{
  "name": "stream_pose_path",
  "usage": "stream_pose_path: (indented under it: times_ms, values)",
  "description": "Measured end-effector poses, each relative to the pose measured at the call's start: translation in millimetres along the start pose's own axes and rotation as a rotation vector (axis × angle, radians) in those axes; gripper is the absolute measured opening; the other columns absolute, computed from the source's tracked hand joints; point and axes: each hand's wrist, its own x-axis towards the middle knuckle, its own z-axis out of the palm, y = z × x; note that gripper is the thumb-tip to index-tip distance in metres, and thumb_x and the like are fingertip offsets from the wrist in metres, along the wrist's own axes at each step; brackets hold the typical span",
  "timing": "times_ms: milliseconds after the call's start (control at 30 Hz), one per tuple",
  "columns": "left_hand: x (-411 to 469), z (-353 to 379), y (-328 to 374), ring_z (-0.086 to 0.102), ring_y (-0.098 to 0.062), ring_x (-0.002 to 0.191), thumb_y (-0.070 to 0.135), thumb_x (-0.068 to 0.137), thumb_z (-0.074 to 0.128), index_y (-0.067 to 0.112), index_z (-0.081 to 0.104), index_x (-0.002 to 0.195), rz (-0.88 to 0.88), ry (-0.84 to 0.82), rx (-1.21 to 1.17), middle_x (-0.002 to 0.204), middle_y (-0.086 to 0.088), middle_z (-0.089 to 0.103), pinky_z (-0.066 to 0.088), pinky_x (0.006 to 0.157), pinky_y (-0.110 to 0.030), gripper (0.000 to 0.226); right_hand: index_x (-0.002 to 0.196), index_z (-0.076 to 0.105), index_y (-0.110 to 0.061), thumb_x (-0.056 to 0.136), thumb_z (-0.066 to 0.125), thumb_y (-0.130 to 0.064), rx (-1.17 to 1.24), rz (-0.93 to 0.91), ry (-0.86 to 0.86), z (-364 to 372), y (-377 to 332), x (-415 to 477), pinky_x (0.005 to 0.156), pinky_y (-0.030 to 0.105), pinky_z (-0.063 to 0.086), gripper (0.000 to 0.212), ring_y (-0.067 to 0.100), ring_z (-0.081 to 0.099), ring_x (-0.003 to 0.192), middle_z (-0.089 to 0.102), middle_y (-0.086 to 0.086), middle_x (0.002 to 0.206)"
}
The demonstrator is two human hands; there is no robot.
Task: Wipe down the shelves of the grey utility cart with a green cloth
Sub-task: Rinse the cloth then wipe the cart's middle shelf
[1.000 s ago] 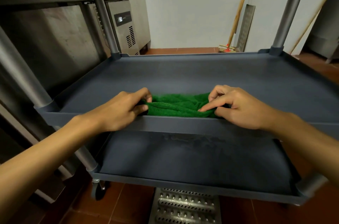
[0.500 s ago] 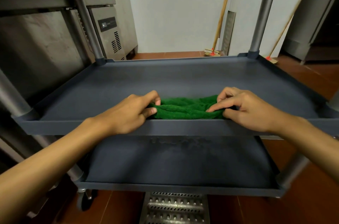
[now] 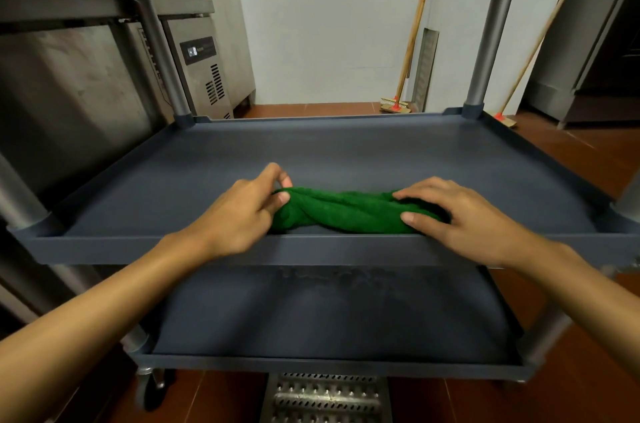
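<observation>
On the middle shelf (image 3: 346, 152) of the grey cart, just behind its front lip, the left hand (image 3: 235, 211) pinches the left end of the green cloth (image 3: 346, 213) between thumb and fingers (image 3: 282, 197). The cloth lies bunched in a twisted roll. The right hand (image 3: 450, 215) rests with loosely spread fingers over its right end, thumb against it.

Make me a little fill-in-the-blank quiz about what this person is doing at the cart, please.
1. The bunched cloth is coloured ____.
2. The cloth lies on the cart's ____ shelf, near its front edge.
3. The left hand pinches the cloth's end; the right hand lies ____ on its other end.
4. Two ____ lean against the back wall.

Answers: green; middle; flat; brooms
</observation>
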Motion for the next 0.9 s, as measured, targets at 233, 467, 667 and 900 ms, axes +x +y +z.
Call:
stream_pose_path:
  times_ms: [233,467,667,900]
  values:
    - [27,4,-14,0.049,0.007,0.063,0.025,0.101,0.048,0.028,0.051,0.098,-0.151,0.187,-0.174,0.072,0.010,0.052,0.036,0.062,-0.025,0.006,0.095,0.063,-0.009,0.101,0.048,-0.028,-0.012,0.035,0.227,4,-10,25,0.064,0.029,0.034,0.025,0.019,0.057,0.070,0.063,0.004,0.076]
    - [35,-37,-17,0.050,-0.007,0.077,0.021,0.101,0.050,0.029,0.056,0.091,-0.268,0.174,-0.464,0.084,0.005,0.058,0.040,0.073,-0.026,0.014,0.090,0.061,-0.012,0.102,0.047,-0.028,0.111,0.103,0.271,-18,-43,45,0.060,0.031,0.036,0.024,0.013,0.051,0.063,0.054,-0.004,0.066]
    - [14,-95,9,0.054,-0.004,0.084,0.016,0.101,0.050,0.029,0.056,0.088,-0.481,0.128,-0.577,0.088,0.009,0.060,0.040,0.078,-0.018,0.019,0.094,0.061,-0.013,0.102,0.046,-0.029,0.171,0.220,0.060,-76,-102,64,0.060,0.030,0.028,0.024,0.022,0.058,0.070,0.053,-0.007,0.071]
    - [-8,-192,38,0.057,0.004,0.084,0.013,0.099,0.053,0.026,0.057,0.092,-0.647,0.108,-0.593,0.092,0.010,0.062,0.040,0.073,-0.005,0.015,0.105,0.066,-0.021,0.102,0.046,-0.035,0.264,0.264,-0.125,-156,-175,100,0.069,0.013,0.045,0.025,0.007,0.060,0.078,0.069,-0.008,0.089]
